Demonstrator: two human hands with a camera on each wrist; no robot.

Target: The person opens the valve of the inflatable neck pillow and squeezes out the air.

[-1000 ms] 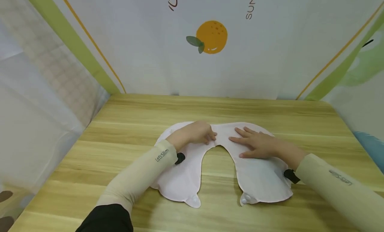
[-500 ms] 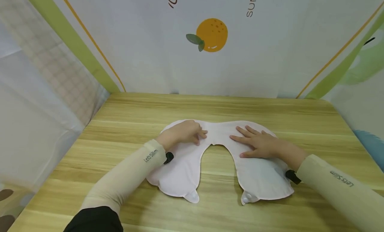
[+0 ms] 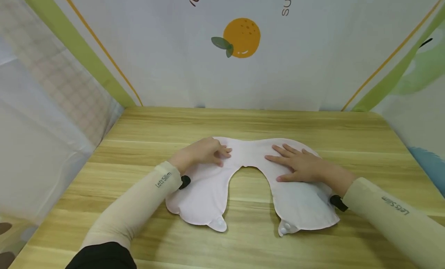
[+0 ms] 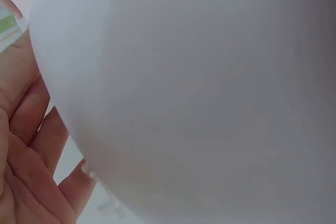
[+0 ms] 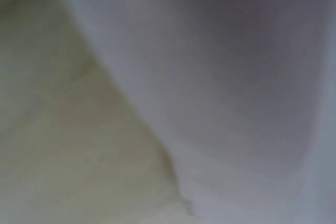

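A pale pink U-shaped neck pillow [image 3: 247,151] lies flat on the wooden table, its two ends toward me. My left hand [image 3: 204,151] rests on its upper left curve with loosely bent fingers. On the opposite arm of the pillow, my right hand [image 3: 299,165] lies palm down with fingers spread. Each end carries a small tab; the right tab [image 3: 286,227] shows round snap buttons. In the left wrist view the white-looking pillow fabric [image 4: 184,103] fills most of the picture, beside the left fingers [image 4: 50,135]. Blurred fabric [image 5: 226,103] covers much of the right wrist view.
The wood-grain table [image 3: 121,145] extends around the pillow on all sides. Behind it hangs a white curtain [image 3: 295,68] with a printed orange fruit [image 3: 242,38]. More patterned cloth [image 3: 41,106] hangs at the left side. Cream sleeves cover both forearms.
My left hand has slid left along the pillow's top, away from the middle. The right hand has stayed spread in place. The pillow's left arm has shifted slightly left.
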